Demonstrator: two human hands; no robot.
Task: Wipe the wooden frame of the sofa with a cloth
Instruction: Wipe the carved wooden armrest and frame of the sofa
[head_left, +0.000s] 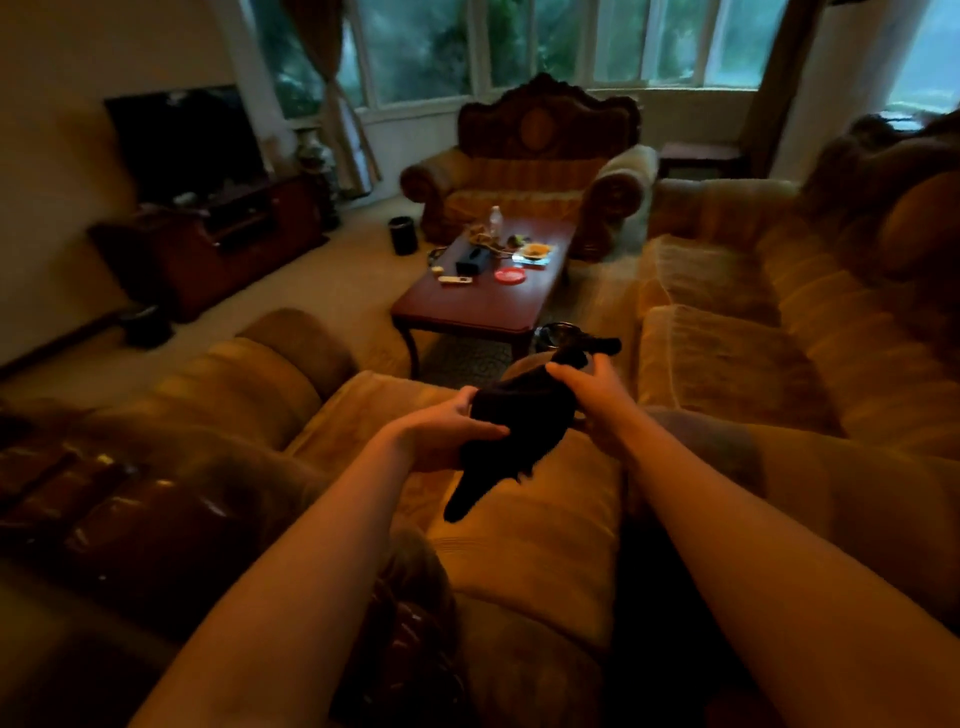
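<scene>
Your view is dim and warm-tinted, with the only real light coming cool and bluish through the windows (519, 47) at the far end. That daylight puts a soft sheen on the tabletop (478, 306) and small glints on the glossy wooden frame (104, 499) at your left. The black cloth (519, 415) reads as a shape without detail. Edges bend with wide-angle distortion, and the whole picture is soft and slightly smeared.

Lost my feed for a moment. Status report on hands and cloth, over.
Both hands, left hand and right hand, grip the dark cloth over the sofa cushion. No wiping yet. Nothing in the way.
</scene>
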